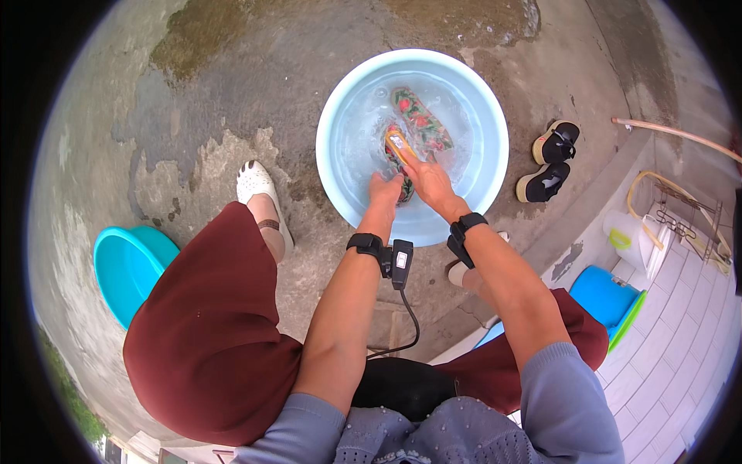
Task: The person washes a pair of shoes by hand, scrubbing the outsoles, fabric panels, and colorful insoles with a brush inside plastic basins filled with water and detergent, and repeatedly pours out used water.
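A pale blue plastic basin of water stands on the ground before me. Inside it, my right hand grips a yellow-handled scrub brush, which lies over a floral, shoe-shaped cloth item. My left hand holds the near end of that same item; the brush and my fingers hide part of it. A matching floral item lies in the water just beyond, apart from both hands. The brush's bristles are out of sight.
To the right of the basin sit two black shoes with tan soles. A teal basin is by my left leg. Farther right are a low concrete ledge, a blue bucket, a wire rack and a hose.
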Available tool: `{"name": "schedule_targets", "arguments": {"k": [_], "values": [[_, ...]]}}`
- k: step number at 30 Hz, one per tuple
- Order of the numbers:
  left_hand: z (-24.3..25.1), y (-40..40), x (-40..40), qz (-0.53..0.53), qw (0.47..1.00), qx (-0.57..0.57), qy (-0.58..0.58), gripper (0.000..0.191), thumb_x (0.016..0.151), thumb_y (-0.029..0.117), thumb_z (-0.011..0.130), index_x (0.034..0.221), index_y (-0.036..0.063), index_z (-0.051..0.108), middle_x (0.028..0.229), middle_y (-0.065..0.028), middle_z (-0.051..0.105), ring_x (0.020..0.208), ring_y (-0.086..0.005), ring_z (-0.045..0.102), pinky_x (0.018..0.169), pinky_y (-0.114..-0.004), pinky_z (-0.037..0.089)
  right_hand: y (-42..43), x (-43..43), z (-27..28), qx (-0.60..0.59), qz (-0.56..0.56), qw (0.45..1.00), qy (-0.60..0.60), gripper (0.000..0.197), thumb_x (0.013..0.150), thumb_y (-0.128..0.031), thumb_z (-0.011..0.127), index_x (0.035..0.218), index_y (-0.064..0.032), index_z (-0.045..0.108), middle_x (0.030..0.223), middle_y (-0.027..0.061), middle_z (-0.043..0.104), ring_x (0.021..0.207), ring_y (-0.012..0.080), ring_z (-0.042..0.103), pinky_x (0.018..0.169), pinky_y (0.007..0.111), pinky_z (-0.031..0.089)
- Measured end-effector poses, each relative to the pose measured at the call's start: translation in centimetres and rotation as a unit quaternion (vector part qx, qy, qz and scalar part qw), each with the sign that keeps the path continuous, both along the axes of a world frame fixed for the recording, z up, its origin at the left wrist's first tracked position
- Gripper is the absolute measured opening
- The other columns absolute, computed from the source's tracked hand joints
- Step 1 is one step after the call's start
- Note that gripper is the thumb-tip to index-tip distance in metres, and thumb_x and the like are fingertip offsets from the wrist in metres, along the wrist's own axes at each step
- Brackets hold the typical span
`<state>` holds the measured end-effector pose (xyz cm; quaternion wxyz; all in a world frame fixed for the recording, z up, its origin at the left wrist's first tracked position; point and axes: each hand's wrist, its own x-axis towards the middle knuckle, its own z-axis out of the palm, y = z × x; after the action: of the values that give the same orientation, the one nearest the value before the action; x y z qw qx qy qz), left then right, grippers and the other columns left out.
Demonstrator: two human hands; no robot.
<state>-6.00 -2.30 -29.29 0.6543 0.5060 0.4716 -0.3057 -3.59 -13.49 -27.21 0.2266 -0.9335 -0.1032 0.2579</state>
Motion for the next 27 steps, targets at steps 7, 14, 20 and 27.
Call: {"name": "schedule_targets", "arguments": {"k": [7,14,20,27], "values": [[-2.7,-1.1,-0.1,0.065,0.996,-0.065,0.021,0.024,0.082,0.011,0.053,0.105,0.0018,0.050,0.091,-0.0102,0.058,0.071,-0.0173,0.060,0.056,-0.038,0.050,-1.2,0.1,-1.6,0.084,-0.131,0.987,-0.031,0.032,0.086,-0.017,0.048,0.117,-0.0127,0.052,0.082,0.0204,0.060,0.076,0.0366,0.056,0.066,0.041,0.045],[-4.3,0.8,-1.3,0.213,0.975,-0.055,0.013,0.017,0.086,0.003,0.040,0.100,-0.0006,0.049,0.088,-0.0135,0.057,0.072,-0.0215,0.060,0.051,-0.035,0.051,1.1,-1.1,3.1,0.042,0.035,0.992,0.115,0.031,0.084,-0.018,0.053,0.115,-0.0193,0.055,0.083,0.0176,0.061,0.072,0.0350,0.056,0.062,0.040,0.044],[-2.0,-1.2,0.1,0.149,0.985,-0.085,0.000,0.016,0.086,-0.001,0.036,0.099,-0.0049,0.045,0.077,-0.0161,0.058,0.055,-0.0227,0.060,0.041,-0.031,0.048,-0.8,4.1,-2.8,0.009,0.011,0.999,-0.030,0.025,0.084,-0.021,0.052,0.108,-0.0221,0.060,0.082,0.0154,0.061,0.074,0.0329,0.057,0.062,0.039,0.045],[-2.0,0.6,-0.2,0.192,0.979,-0.061,0.036,0.013,0.088,0.002,0.035,0.097,-0.0010,0.044,0.073,-0.0156,0.056,0.048,-0.0196,0.056,0.034,-0.026,0.043,-0.5,1.3,0.7,0.077,0.035,0.994,0.063,0.027,0.084,-0.024,0.053,0.110,-0.0234,0.059,0.083,0.0139,0.061,0.072,0.0317,0.057,0.063,0.037,0.045]]}}
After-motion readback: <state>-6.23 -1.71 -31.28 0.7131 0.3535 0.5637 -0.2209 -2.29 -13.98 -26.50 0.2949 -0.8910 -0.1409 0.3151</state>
